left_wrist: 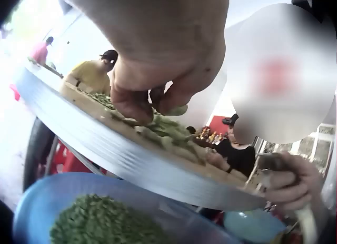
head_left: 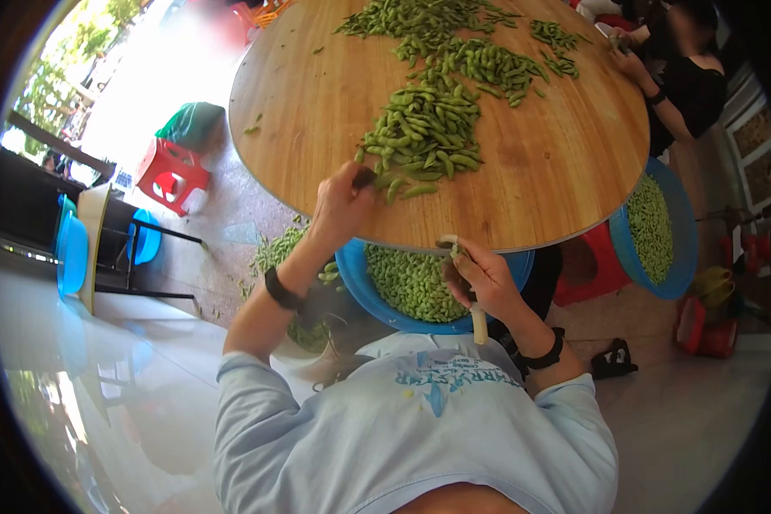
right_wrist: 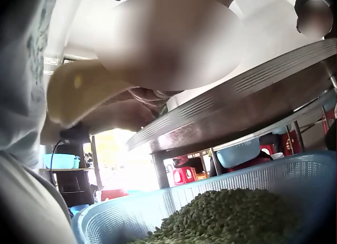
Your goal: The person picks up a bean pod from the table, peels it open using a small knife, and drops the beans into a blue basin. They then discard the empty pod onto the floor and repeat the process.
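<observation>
Light-blue T-shirt (head_left: 420, 428) with a printed logo fills the bottom of the head view. Right hand (head_left: 480, 278) sits at the near rim of the round wooden tabletop (head_left: 557, 163), fingers curled round a pale-handled knife (head_left: 475, 319), handle pointing down toward the chest. Left hand (head_left: 344, 204) reaches onto the tabletop and pinches a green soybean pod (left_wrist: 176, 110) at the near edge of the big heap of green pods (head_left: 424, 128). Blue plastic basket (head_left: 360, 287) of shelled green beans sits below the tabletop rim, between both hands. Another blue basket (head_left: 681, 223) of beans stands off to the right.
</observation>
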The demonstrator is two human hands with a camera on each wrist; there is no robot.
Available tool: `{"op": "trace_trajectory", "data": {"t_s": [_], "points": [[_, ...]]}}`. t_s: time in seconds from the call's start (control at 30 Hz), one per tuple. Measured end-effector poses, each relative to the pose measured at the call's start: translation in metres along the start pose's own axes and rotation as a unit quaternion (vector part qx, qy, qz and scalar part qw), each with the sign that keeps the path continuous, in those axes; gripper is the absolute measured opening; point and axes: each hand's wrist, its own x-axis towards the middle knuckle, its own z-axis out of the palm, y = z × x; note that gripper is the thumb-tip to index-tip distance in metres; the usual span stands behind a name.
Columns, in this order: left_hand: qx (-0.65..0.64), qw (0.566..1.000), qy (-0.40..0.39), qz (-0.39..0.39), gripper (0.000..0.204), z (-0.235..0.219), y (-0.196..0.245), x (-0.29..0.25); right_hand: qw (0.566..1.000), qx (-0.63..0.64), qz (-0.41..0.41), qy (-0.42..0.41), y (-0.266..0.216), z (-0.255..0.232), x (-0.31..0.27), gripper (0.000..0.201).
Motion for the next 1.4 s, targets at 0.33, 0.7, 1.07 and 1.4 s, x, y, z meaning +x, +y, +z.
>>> {"op": "trace_trajectory", "data": {"t_s": [0.33, 0.7, 1.07, 1.4], "points": [[-0.489, 0.817, -0.234, -0.196, 0.013, 0.017, 0.062, -0.053, 0.965, 0.255, 0.041, -0.039, -0.001, 0.007, 0.009, 0.042], [-0.465, 0.855, -0.185, -0.131, 0.014, 0.026, 0.061, -0.063, 0.969, 0.243, 0.001, -0.042, 0.003, 0.011, 0.002, 0.038], [-0.594, 0.724, -0.249, -0.245, 0.011, 0.026, 0.045, -0.051, 0.953, 0.296, 0.057, -0.039, -0.001, 0.009, 0.002, 0.03], [-0.332, 0.929, -0.166, -0.002, 0.013, 0.033, 0.055, -0.059, 0.902, 0.417, 0.114, -0.022, 0.007, -0.002, 0.006, 0.023]]}}
